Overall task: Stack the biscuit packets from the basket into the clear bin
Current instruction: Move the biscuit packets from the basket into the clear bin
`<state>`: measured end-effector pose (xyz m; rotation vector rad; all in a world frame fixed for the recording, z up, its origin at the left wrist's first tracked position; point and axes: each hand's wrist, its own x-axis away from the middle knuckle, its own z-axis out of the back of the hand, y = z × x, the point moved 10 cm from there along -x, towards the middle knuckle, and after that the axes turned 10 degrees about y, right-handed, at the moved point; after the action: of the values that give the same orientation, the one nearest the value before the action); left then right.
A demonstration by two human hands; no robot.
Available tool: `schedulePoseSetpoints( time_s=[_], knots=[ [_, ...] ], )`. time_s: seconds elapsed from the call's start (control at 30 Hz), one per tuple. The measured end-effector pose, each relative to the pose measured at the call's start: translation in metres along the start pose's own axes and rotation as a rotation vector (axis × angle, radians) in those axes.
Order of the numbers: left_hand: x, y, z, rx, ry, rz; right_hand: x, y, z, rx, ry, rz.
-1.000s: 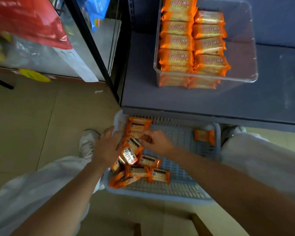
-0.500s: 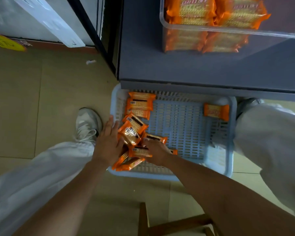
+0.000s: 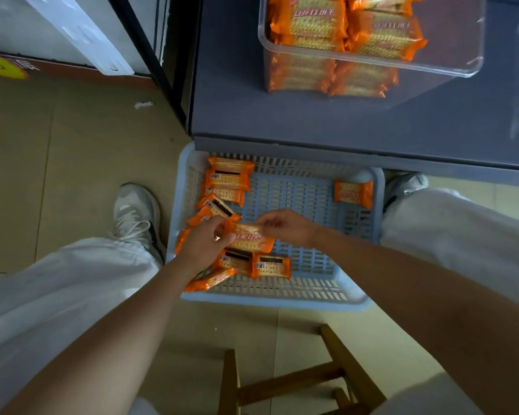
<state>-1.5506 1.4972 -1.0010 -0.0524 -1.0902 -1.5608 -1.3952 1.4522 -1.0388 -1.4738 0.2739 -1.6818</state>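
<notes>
Half a second ago both hands were down among the loose packets on the left side of the basket [image 3: 282, 304], sorting through them. Now one biscuit packet [image 3: 250, 239] has come up off the pile, label side up, and hangs just above the basket's left half. The left hand [image 3: 204, 245] has its fingers curled round the packet's left end, and the right hand [image 3: 286, 227] pinches its right end. I'd say the pick is made and the carry to the bin is next.

The basket sits on the floor, tucked partly under the edge of the grey bench [image 3: 282, 115]. Its remaining packets [image 3: 270, 266] lie mostly along its left side: a few are overlapped in the far-left corner, others are strewn under the hands, and a lone packet [image 3: 353, 193] lies in the far-right corner.

Beyond the basket, up on the bench, stands the clear bin [image 3: 450, 67]. Its stacked packets [image 3: 342, 31] sit in two neat columns against its left wall, several layers deep.
</notes>
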Motion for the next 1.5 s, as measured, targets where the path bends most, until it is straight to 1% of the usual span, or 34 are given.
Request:
schedulePoseSetpoints(
  time_s=[0.1, 0.17, 0.23, 0.3, 0.37, 0.43, 0.5, 0.67, 0.77, 1.0, 1.23, 1.37, 1.5],
  knots=[
    [-0.004, -0.003, -0.007, 0.04, -0.013, 0.055, 0.003, 0.013, 0.003, -0.112, 0.06, -0.059],
    [-0.007, -0.007, -0.007, 0.038, -0.011, 0.077, 0.002, 0.034, -0.004, -0.185, 0.095, -0.15],
    [-0.012, -0.014, -0.006, 0.028, 0.01, 0.084, 0.003, 0.055, -0.016, -0.205, 0.1, -0.226],
    [-0.016, -0.02, -0.004, 0.028, 0.03, 0.083, 0.003, 0.074, -0.029, -0.178, 0.076, -0.263],
    [-0.02, -0.022, -0.005, 0.017, 0.03, 0.08, 0.005, 0.087, -0.041, -0.085, 0.018, -0.265],
    [-0.023, -0.023, -0.009, 0.022, 0.006, 0.079, 0.007, 0.095, -0.051, -0.009, -0.043, -0.248],
    [-0.025, -0.023, -0.013, 0.039, -0.02, 0.076, 0.006, 0.104, -0.059, 0.005, -0.074, -0.257],
    [-0.026, -0.017, -0.016, 0.019, -0.026, 0.075, 0.008, 0.107, -0.068, 0.042, -0.153, -0.271],
    [-0.025, -0.015, -0.015, 0.013, -0.021, 0.08, 0.01, 0.106, -0.067, 0.11, -0.202, -0.266],
    [-0.02, -0.01, -0.011, 0.097, -0.006, 0.124, 0.012, 0.095, -0.031, 0.043, -0.119, -0.272],
    [-0.01, 0.019, -0.001, 0.104, 0.032, 0.05, 0.028, 0.043, 0.042, -0.349, 0.128, -0.2],
    [-0.001, 0.037, 0.006, 0.099, 0.062, 0.016, 0.041, 0.021, 0.065, -0.478, 0.174, -0.148],
    [0.009, 0.049, 0.012, 0.179, 0.057, 0.022, 0.055, 0.001, 0.076, -0.55, 0.192, -0.111]
  ],
)
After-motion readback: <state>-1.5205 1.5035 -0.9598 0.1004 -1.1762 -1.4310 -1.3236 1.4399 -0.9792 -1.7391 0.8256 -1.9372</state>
